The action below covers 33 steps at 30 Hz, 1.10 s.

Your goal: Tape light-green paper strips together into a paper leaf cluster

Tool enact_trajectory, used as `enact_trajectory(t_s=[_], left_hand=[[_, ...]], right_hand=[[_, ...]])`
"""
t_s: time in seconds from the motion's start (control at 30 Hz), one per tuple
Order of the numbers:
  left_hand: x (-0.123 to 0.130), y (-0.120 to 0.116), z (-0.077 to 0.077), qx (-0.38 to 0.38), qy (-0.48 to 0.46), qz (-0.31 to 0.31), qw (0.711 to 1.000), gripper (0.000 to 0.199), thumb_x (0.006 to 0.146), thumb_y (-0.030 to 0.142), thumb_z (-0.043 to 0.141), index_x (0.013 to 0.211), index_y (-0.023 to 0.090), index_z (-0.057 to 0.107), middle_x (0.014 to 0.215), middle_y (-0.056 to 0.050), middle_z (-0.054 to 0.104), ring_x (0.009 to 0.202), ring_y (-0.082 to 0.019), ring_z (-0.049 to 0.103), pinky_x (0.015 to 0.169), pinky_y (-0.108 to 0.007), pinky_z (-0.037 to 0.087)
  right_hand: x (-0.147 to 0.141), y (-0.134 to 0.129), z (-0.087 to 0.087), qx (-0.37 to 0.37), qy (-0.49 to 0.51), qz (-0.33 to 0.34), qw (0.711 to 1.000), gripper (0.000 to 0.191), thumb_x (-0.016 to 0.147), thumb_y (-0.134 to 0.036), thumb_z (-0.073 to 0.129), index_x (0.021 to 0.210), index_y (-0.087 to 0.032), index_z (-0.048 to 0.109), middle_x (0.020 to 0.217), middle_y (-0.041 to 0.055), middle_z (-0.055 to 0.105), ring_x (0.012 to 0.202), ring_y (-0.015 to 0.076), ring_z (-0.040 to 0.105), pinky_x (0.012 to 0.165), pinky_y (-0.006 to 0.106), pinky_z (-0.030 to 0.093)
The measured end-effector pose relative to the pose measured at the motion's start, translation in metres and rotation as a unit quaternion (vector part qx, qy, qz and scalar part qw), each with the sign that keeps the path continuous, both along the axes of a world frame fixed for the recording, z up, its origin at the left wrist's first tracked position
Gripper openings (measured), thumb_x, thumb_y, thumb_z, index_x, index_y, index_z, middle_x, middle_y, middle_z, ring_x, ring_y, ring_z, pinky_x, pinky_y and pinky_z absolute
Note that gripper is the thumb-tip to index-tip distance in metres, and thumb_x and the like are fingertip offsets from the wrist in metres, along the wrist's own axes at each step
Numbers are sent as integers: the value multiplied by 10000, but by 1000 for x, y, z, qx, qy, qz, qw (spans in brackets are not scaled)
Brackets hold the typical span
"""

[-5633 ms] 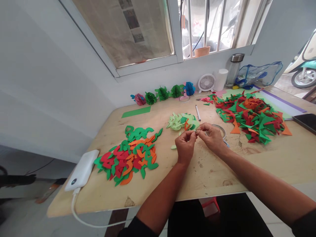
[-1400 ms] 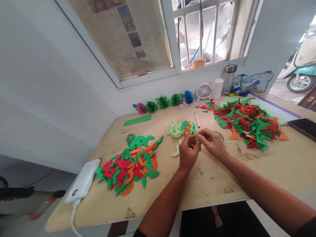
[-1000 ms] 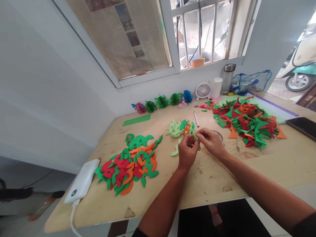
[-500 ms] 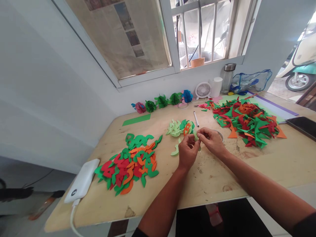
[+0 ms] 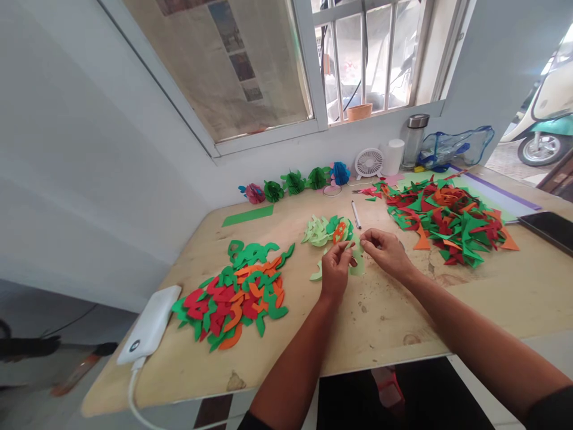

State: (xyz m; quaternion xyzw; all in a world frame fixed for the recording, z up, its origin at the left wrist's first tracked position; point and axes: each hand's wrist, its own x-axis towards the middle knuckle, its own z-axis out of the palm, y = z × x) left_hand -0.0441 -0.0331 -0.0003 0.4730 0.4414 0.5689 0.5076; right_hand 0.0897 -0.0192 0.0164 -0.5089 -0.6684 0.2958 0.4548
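Between my hands is a light green paper piece (image 5: 359,263), hanging low beside my left fingers. My left hand (image 5: 336,270) is closed in a pinch on it, thumb and forefinger together. My right hand (image 5: 385,252) is closed too, its fingertips at the paper's upper right edge. Just beyond lie a stack of pale green paper cutouts (image 5: 317,232) and an orange cutout (image 5: 340,232) with light spots, among green ones. A curved pale green cutout (image 5: 316,273) lies left of my left hand, partly covered by it.
Curved red, orange and green cutouts (image 5: 242,292) are heaped at left, pointed scraps (image 5: 447,215) at right. A pen (image 5: 356,215) lies beyond my hands. Paper ornaments (image 5: 294,182), a small fan (image 5: 369,162) and a bottle (image 5: 414,143) line the wall. A power bank (image 5: 150,325) and phone (image 5: 550,229) lie near the edges.
My hands have drawn slightly apart, with my left hand shifting a little left. More of the light green paper now shows between them.
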Motion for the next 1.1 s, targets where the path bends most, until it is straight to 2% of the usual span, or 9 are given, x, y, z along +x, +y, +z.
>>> enact_trajectory(t_s=[0.2,0.3,0.4,0.47,0.53,0.7,0.93,1.03,1.1], left_hand=[[1,-1,3,-52,-23,-34,998,226,597,303,704,714,117,648,498,44,522,456,-65,453,508,-202,374],[1,0,0,-51,-21,-24,998,212,589,292,706,691,120,635,509,46,522,471,-64,459,505,-195,363],[1,1,-1,-46,-23,-2,999,193,594,277,695,687,126,618,517,52,519,475,-62,457,515,-194,373],[1,1,1,-48,-24,-1,999,185,595,271,691,683,129,612,519,52,521,473,-64,461,528,-201,389],[2,0,2,-52,-23,-5,998,171,601,265,682,675,131,606,524,51,522,473,-65,463,536,-206,399],[2,-1,3,-64,-21,-11,998,156,599,259,669,638,138,580,533,54,513,481,-64,465,541,-203,394],[2,2,-6,-55,7,-23,998,144,640,268,630,687,143,576,556,52,514,487,-68,466,541,-206,399],[3,0,-10,-3,83,-45,996,127,702,274,588,725,150,596,583,38,537,507,-83,486,522,-207,394],[5,-4,-10,46,173,-73,981,118,749,259,551,733,156,608,622,17,576,545,-102,521,528,-216,405]], right_hand=[[2,3,-1,10,-35,12,999,139,742,-258,496,649,-173,555,542,-39,482,513,90,402,499,214,309],[8,8,-1,13,-28,-3,1000,147,739,-275,499,665,-172,574,564,-29,516,536,100,437,523,219,335],[20,18,0,13,-21,-88,996,199,754,-311,485,693,-165,604,599,-5,567,557,118,481,541,231,356],[30,24,-1,11,-72,-151,986,202,752,-315,494,702,-165,620,622,11,603,575,130,508,555,240,359],[38,29,-1,-9,-155,-174,972,182,748,-290,500,719,-176,639,659,22,639,616,143,541,584,247,364],[43,29,0,-74,-338,-141,928,192,762,-265,492,789,-216,675,785,37,701,734,177,589,582,253,331],[45,28,0,-100,-410,-116,899,266,791,-245,455,898,-227,698,879,55,719,817,202,618,576,260,332],[46,29,-1,-108,-413,-105,898,274,788,-245,464,926,-236,700,889,49,722,836,207,624,590,259,346],[47,30,-2,-111,-411,-99,900,275,782,-236,471,931,-242,701,907,44,724,847,205,628,607,257,359]])
